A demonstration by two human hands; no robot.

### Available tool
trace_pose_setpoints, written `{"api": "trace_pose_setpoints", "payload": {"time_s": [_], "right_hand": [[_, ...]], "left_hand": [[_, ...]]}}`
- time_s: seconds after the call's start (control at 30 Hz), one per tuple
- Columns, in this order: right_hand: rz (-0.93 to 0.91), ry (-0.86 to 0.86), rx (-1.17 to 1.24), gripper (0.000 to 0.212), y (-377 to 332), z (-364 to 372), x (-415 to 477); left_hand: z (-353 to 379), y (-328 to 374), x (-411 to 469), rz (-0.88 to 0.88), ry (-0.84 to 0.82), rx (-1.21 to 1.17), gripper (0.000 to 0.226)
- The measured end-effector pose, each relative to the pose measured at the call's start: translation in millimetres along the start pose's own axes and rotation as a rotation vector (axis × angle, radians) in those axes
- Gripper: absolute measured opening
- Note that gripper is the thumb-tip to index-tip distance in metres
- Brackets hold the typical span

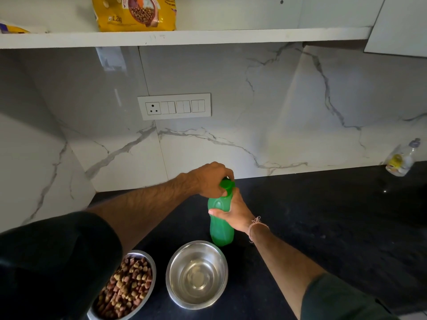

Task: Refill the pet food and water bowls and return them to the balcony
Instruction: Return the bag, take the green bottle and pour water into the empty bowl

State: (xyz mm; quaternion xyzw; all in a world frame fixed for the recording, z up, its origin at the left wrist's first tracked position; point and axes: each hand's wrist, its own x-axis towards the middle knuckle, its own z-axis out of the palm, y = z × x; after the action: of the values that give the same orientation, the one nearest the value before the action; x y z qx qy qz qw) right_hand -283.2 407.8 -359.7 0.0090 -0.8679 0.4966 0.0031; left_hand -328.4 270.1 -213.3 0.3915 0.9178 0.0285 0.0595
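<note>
Bowls: two steel, side by side on the black counter (323, 227); kibble bowl (129, 285) full, water bowl (197, 274) holding water.
Bottle (221, 224): one, green, upright just behind the water bowl.
Left hand (209, 180): closed on the bottle's cap (227, 184).
Right hand (235, 213): wrapped round the bottle's body.
Food bag (134, 12): one, yellow, on the shelf (184, 38).

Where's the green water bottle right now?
The green bottle stands upright on the black counter, just behind the steel water bowl, right hand around its body, left hand on its cap.
</note>
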Motion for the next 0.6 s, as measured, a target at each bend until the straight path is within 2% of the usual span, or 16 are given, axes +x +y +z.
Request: {"api": "trace_pose_setpoints", "payload": {"time_s": [0.13, 0.23, 0.33, 0.47, 0.6], "right_hand": [[0.005, 0.002, 0.018, 0.089, 1.7, 1.4, 0.6], [-0.017, 0.008, 0.013, 0.082, 1.9, 1.9, 0.3], [-0.052, 0.016, 0.007, 0.081, 0.2, 1.2, 0.1], [-0.047, 0.023, 0.012, 0.072, 0.9, 0.5, 0.2], [-0.032, 0.015, 0.013, 0.08, 1.8, 0.4, 0.2]], "left_hand": [[5.7, -5.4, -0.1, -0.107, 0.097, 0.003, 0.07], [6.0, -9.3, -4.6, 0.035, -0.003, -0.058, 0.078], [5.3, -12.5, -4.0, 0.139, -0.071, -0.042, 0.067], [-1.7, -0.6, -0.7, 0.042, -0.043, 0.04, 0.055], [-2.6, 4.5, 1.3, -0.07, 0.04, 0.007, 0.052]]}}
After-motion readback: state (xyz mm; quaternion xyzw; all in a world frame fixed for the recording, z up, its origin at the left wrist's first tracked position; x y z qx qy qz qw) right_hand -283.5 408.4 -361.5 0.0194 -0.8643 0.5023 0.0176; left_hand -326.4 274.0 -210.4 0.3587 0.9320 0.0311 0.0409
